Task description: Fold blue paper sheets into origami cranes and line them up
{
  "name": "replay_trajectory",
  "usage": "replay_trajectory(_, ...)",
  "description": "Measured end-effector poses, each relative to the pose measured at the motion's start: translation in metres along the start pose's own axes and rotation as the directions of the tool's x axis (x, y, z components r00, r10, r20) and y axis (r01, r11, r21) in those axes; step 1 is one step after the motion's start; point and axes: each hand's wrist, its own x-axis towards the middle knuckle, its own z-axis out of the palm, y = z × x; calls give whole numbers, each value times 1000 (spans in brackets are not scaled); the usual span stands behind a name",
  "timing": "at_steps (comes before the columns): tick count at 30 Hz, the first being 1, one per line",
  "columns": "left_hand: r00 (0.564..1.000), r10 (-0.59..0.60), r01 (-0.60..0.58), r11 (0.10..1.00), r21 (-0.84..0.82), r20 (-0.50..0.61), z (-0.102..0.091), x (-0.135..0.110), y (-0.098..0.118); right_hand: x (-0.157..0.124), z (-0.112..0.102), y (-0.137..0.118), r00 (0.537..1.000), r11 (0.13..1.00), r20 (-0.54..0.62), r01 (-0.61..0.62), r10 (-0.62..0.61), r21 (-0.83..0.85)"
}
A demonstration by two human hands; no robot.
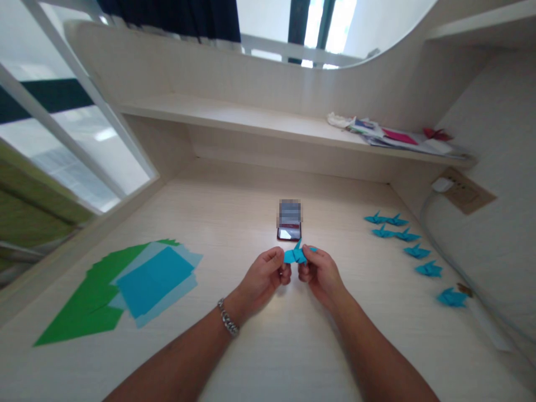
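A blue origami crane (296, 255) is held up between my two hands, over the middle of the desk. My left hand (268, 268) pinches one wing between thumb and curled fingers; a chain bracelet (228, 318) circles that wrist. On the other side, my right hand (320, 272) grips the opposite wing the same way. One thin folded point of the crane sticks upward between the hands. Just beyond them lies a phone (288, 231), its screen partly blurred out.
Green paper sheets (79, 304) lie fanned at the left, with blue paper squares (157, 279) on top. Several finished blue cranes (427, 269) line the right side, near a cable (439, 248) and a white flat strip (488, 324). Papers (397, 137) rest on the shelf (251, 120).
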Motion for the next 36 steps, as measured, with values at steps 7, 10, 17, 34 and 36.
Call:
replay_trajectory(7,1000,3,0,997,-83,26,2,-2,2,-2,2,0,1000,1000,11,-20,20,4)
replay_trajectory(10,1000,-15,15,996,-85,5,2,-3,3,-2,2,0,1000,1000,9,-30,30,2)
replay_trajectory(17,996,78,-76,995,59,-43,-5,-1,11,1,0,0,999,1000,-34,-3,3,-12)
replay_trajectory(34,996,-3,15,991,132,-91,0,1,5,4,-5,-3,1000,996,-16,-25,26,87)
replay_trajectory(36,996,-7,16,995,100,-87,1,1,5,4,-6,-2,1000,997,-17,-12,13,73)
